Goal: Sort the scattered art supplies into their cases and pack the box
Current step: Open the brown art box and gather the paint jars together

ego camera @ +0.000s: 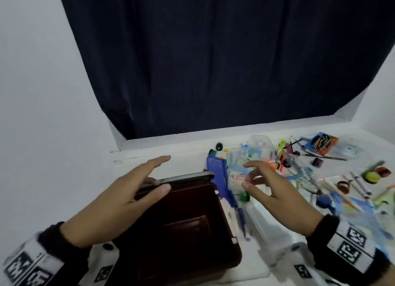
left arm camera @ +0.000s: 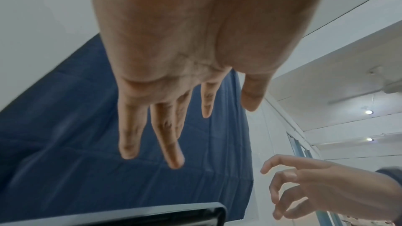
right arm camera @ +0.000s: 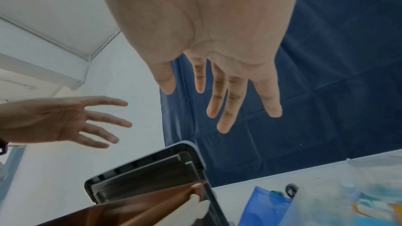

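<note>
A dark brown box [ego camera: 192, 202] stands open in front of me, its grey-rimmed lid [ego camera: 186, 177] tipped up at the far side. My left hand [ego camera: 163, 173] hovers over the box's far left corner, fingers straight, holding nothing. My right hand [ego camera: 245, 175] hangs to the right of the box with loosely curled, empty fingers, above a blue case [ego camera: 220, 178]. Art supplies [ego camera: 359, 185] lie scattered further right. The left wrist view shows the left hand [left arm camera: 227, 111] spread above the lid [left arm camera: 152, 216]. The right wrist view shows the right hand [right arm camera: 183, 90] spread above lid [right arm camera: 147, 169] and blue case [right arm camera: 265, 207].
The white table [ego camera: 181, 161] ends at a wall with a dark blue curtain [ego camera: 213, 61]. A clear plastic case [ego camera: 260, 144] sits at the back, another clear case [ego camera: 265, 228] lies right of the box, and a printed pencil carton [ego camera: 321, 144] is at the far right.
</note>
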Demonstrator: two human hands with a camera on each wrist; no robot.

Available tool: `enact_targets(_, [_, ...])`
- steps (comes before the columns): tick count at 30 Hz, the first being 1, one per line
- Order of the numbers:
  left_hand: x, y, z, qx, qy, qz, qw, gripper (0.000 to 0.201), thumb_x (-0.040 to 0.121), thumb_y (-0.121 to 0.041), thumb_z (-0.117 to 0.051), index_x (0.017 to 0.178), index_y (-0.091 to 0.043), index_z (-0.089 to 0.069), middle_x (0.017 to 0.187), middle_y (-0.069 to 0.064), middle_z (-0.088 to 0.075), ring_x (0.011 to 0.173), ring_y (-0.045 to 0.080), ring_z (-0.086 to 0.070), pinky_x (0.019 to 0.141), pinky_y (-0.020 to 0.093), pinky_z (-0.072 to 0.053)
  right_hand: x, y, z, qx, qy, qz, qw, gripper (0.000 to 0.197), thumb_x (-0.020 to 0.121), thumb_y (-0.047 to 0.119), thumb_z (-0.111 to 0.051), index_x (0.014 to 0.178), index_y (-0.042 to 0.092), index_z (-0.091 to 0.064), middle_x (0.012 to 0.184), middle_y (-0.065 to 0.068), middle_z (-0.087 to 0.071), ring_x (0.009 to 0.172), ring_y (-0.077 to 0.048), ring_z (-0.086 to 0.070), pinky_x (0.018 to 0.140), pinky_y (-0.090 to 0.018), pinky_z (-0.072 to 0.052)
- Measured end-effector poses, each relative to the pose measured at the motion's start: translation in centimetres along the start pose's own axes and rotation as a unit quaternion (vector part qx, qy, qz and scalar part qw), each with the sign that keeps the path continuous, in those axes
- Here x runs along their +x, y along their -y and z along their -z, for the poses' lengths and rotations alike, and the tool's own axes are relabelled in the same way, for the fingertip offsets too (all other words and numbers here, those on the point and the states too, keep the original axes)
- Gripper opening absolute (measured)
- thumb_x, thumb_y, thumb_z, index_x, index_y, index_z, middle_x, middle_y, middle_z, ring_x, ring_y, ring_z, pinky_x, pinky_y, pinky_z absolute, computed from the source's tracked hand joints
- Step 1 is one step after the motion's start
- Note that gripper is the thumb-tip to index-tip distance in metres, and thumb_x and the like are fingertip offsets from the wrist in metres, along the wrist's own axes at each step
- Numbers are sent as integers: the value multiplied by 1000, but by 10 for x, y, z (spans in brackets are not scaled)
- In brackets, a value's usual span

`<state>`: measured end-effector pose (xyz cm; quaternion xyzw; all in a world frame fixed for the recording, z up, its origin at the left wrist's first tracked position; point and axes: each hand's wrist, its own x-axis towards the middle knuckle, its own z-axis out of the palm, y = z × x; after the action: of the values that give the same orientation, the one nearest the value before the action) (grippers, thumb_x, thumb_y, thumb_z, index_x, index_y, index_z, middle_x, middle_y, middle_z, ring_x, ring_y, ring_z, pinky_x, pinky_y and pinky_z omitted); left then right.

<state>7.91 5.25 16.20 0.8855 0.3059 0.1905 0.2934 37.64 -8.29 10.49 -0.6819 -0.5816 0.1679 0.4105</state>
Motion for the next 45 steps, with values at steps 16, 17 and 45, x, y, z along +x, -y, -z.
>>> enact_targets(16, [57, -134, -213, -221, -112, 28, 968, 55, 78, -67, -62, 128, -46, -53, 104, -1, -66, 99, 20, -64, 91, 38, -54, -60, -194, 165, -71, 65, 10, 995, 24, 97, 21, -59, 115, 33, -50, 87, 7, -62, 81, -14, -60, 70, -27, -47])
enact_targets(17, [68, -140, -226, -231, -124, 34, 964, 46, 82, -62, -62, 125, -47, -54, 103, -4, -66, 95, 12, -65, 83, 24, -54, -59, -203, 173, -88, 77, 12, 993, 22, 97, 21, -59, 115, 32, -52, 88, 9, -62, 83, -11, -60, 71, -24, -47])
enact_targets(45, [275, -17, -320, 234, 6, 371, 899, 64, 91, -38, -57, 145, -46, -25, 148, 14, -29, 136, 39, -32, 110, 62, -21, 25, -232, 209, -266, 314, 11, 911, 98, 65, 82, -54, 148, 34, -33, 118, 13, -43, 113, -12, -46, 100, -27, -39])
